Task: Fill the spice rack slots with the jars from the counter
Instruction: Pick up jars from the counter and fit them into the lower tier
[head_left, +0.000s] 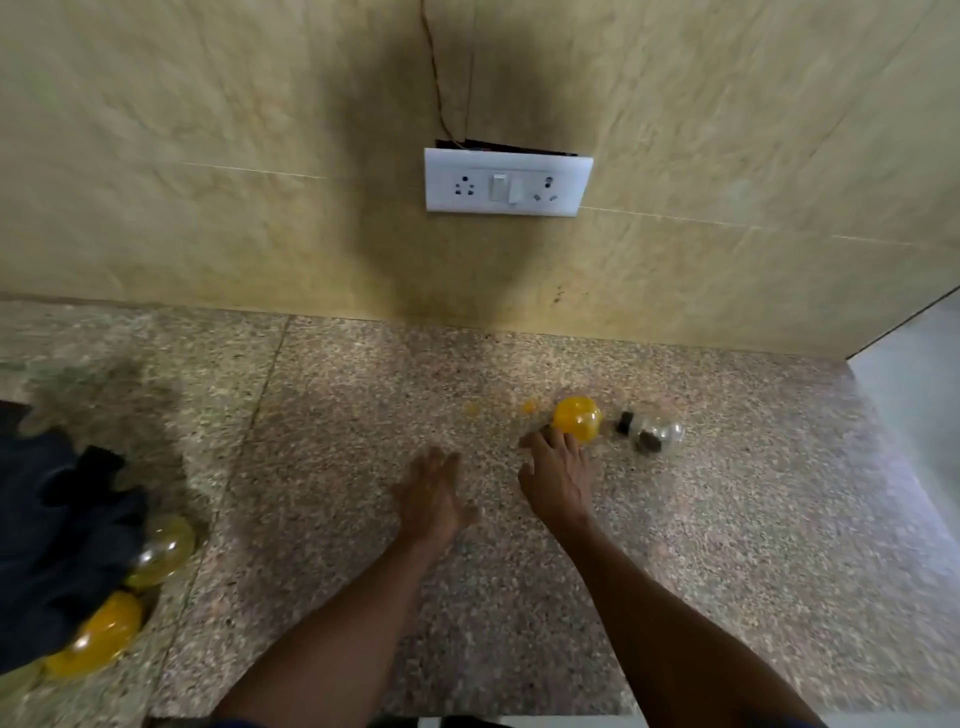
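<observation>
On the bench near the wall, the yellow jar (576, 418) lies under my right hand (556, 480), fingers touching it to take hold, a clear jar (655, 435) just beside, my left hand (434, 499) open and empty, the dark rack (62, 545) far left holding two jars.

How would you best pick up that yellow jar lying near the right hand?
The yellow jar seems to lie on its side; its cap is not visible. Probably wrap the right hand's fingers over its round body from above, from the near side, where they already reach.
</observation>
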